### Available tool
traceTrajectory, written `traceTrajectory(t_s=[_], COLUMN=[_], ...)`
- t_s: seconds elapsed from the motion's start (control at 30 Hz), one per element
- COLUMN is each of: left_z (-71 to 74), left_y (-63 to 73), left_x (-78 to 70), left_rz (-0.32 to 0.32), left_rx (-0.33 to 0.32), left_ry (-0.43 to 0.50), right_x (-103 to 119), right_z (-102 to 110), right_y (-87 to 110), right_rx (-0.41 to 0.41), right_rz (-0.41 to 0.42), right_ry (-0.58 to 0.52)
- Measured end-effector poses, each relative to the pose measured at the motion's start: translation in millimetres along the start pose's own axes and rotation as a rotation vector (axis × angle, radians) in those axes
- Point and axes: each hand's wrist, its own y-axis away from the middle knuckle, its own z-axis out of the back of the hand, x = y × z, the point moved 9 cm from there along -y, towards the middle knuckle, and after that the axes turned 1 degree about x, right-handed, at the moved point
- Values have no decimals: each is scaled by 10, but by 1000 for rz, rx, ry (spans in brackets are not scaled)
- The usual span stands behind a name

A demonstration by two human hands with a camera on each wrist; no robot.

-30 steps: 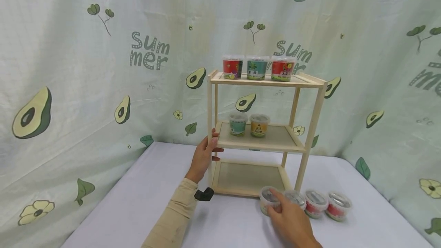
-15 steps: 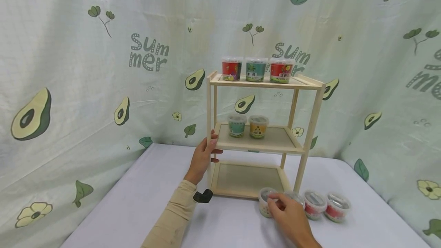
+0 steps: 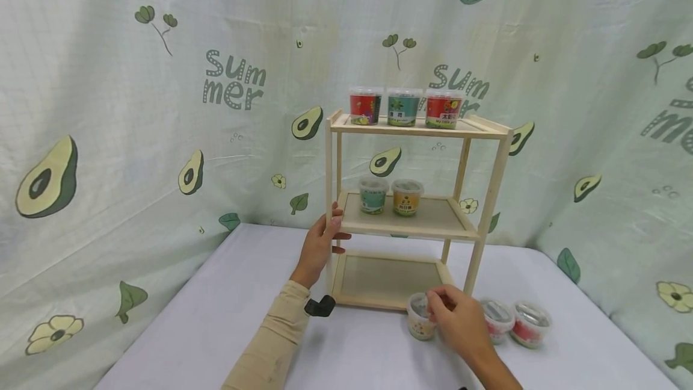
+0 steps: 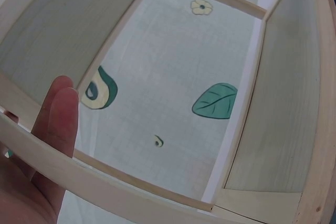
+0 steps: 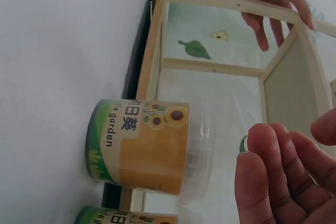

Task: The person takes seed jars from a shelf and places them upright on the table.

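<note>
My left hand (image 3: 316, 251) grips the left front post of a three-tier wooden shelf (image 3: 406, 232), near its middle tier. In the left wrist view its fingers (image 4: 64, 114) reach past the post. My right hand (image 3: 460, 324) hovers above the table beside the leftmost of a row of lidded plastic tubs, its loosely bent fingers holding nothing. That tub (image 3: 421, 321) stands upright before the bottom tier; the right wrist view shows the orange sunflower label of a tub (image 5: 152, 145), apart from the fingers. A second tub is hidden behind my right hand in the head view.
Two red-labelled tubs (image 3: 495, 321) stand to the right of my right hand. A teal tub (image 3: 373, 197) and a yellow tub (image 3: 407, 198) sit on the middle tier, and three tubs line the top. A printed curtain (image 3: 243, 155) hangs behind the white table (image 3: 216, 318).
My right hand has lifted off the leftmost tub's lid and shifted a little right, now covering the second tub. My left hand keeps its place on the post.
</note>
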Motion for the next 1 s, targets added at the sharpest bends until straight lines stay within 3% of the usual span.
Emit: traceTrajectory(t_s=[0.27,0.5,0.63,0.83,1.0], left_z=[-6,-2,3,-21,-19], left_y=[0,-4,-3,19,32], left_x=[-31,-41,-57,-26,-24], left_rz=[0,4,-4,-7,2], left_rx=[-6,-12,-10,14,15], left_ry=[-2,-9,-12,13,30], right_x=[230,679,886,984,845], right_z=[118,354,460,520,345], right_y=[-215,-522,-735,-1140,-1416], right_rx=[-22,-90,-92,-25,204], right_rz=[83,249,284,226,-8], right_ry=[3,47,25,-96,-169])
